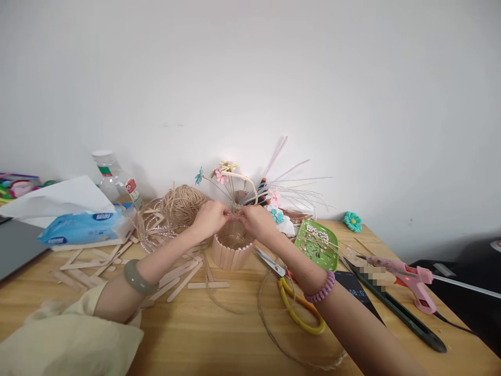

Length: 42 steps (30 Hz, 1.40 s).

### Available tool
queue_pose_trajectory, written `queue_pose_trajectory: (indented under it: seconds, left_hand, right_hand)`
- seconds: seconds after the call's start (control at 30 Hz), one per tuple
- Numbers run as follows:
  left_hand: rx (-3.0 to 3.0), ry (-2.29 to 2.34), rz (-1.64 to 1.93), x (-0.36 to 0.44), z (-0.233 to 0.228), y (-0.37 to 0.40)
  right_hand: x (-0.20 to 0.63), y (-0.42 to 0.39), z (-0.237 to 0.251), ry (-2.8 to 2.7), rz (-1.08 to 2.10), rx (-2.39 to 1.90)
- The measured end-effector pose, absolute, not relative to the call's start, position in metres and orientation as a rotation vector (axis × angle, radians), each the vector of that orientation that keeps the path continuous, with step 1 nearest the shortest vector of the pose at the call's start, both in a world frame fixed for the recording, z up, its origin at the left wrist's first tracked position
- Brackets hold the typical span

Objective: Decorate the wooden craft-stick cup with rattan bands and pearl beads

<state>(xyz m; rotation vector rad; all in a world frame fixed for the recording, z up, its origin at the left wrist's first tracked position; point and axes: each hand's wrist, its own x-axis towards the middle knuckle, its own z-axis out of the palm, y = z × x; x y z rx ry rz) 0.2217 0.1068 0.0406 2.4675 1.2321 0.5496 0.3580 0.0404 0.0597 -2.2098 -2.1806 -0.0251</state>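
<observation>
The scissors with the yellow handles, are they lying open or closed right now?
Closed. The scissors lie flat on the table, blades together in one point toward the stick-clad pot.

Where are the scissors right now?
The yellow-handled scissors lie on the wooden table, just under the right forearm, between the stick-clad pot and the green tray.

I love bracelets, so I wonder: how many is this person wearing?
2: a pale green bangle on the left wrist and a purple beaded bracelet on the right wrist. The left sleeve could hide more.
</observation>
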Motion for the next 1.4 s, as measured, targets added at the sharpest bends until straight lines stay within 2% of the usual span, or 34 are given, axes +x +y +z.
queue_pose_trajectory:
  seconds: [0.77,1.17,1.4]
  left_hand:
    - [2.551,1.242,0.522,0.224,0.044,0.105]
    - [2.598,1.231,0.303,0.225,0.049,0.104]
    - [2.576,1.226,0.32,0.224,0.046,0.097]
  right_hand:
    - [0.361,0.046,0.053,-2.23,-0.143,-2.109]
    - [0.354,0.044,0.069,-2.314,-0.148,-2.185]
    - [0.351,0.044,0.065,-2.351,-0.184,-2.165]
